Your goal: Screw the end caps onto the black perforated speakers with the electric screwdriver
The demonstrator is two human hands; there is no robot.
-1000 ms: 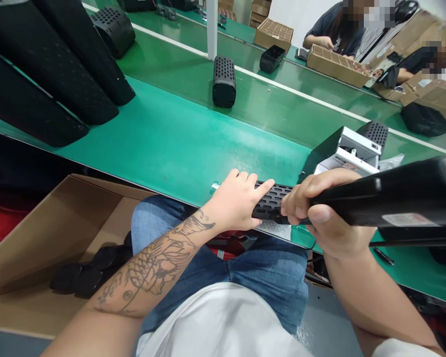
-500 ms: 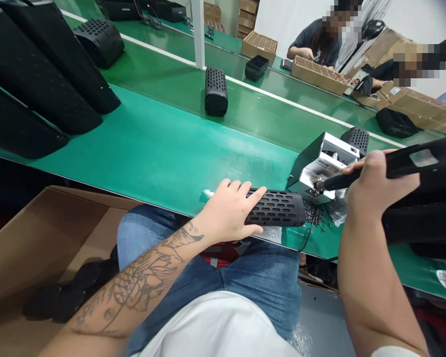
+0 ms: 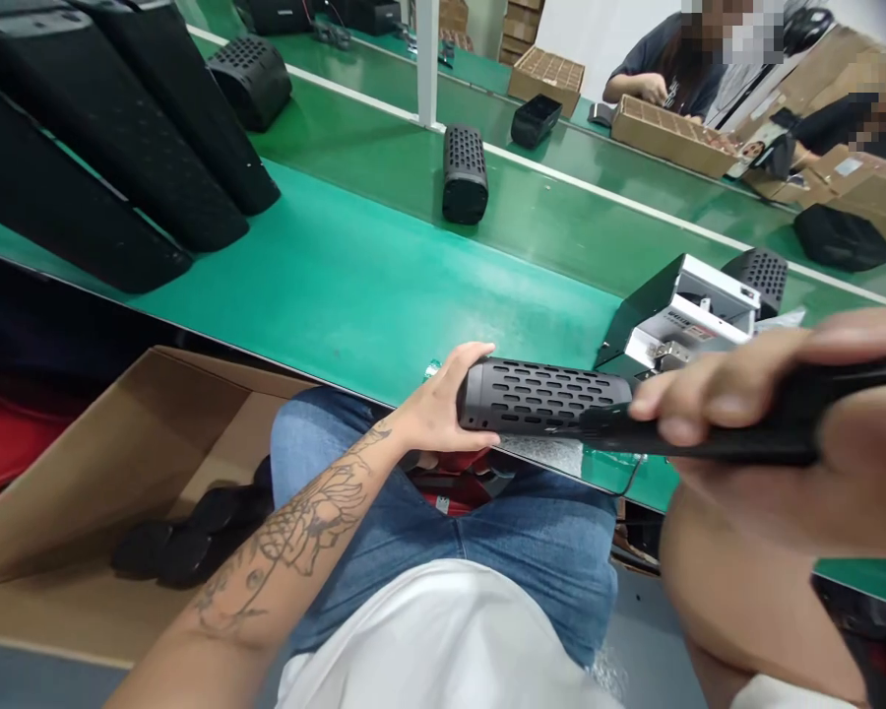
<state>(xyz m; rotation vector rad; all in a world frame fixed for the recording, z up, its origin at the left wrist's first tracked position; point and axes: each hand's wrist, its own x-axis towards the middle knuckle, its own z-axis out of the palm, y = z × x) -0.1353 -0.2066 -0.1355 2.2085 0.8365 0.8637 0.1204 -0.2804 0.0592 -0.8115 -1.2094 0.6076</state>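
A black perforated speaker casing lies near the front edge of the green bench. My left hand grips its left end, with the thumb and fingers on opposite sides. In my right hand, blurred by motion, is a black electric screwdriver. Its front part reaches over the casing's right end; I cannot tell whether the tip touches. Just behind the screwdriver stands a silver and black screw feeder, partly covered by my right hand.
Tall black speaker bodies stand at the left. More perforated casings sit further back on the green bench. An open cardboard box with black parts is below left. Across the bench, people work beside partitioned cartons.
My right hand has brought the screwdriver from the screw feeder to the casing's right end. My left hand has slid to the casing's left end. The view has shifted slightly.
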